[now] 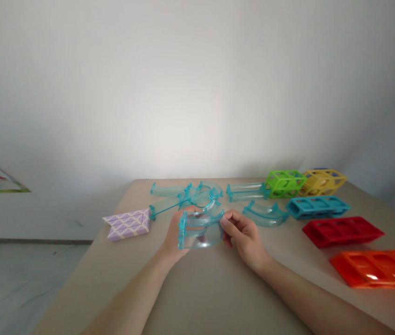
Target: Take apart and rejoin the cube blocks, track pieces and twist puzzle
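Observation:
Between my two hands is a clear blue plastic track piece (202, 232), a curved trough with connector ends, raised above the table. My left hand (174, 237) grips its left end from behind, its fingers partly hidden by the piece. With thumb and fingers pinched, my right hand (241, 235) has hold of the right end. Just beyond lie several more clear blue track pieces (169, 207), some overlapping. A curved track piece (265, 214) rests to the right of my right hand, and straight track pieces (248, 191) lie further back.
Along the table's (114, 274) right side stand open-frame blocks: green (284, 184), yellow (323, 181), blue (318, 207), red (342, 231) and orange (378, 269). A purple patterned tissue pack (129, 224) sits at the left edge. The wall (190, 93) rises behind the table.

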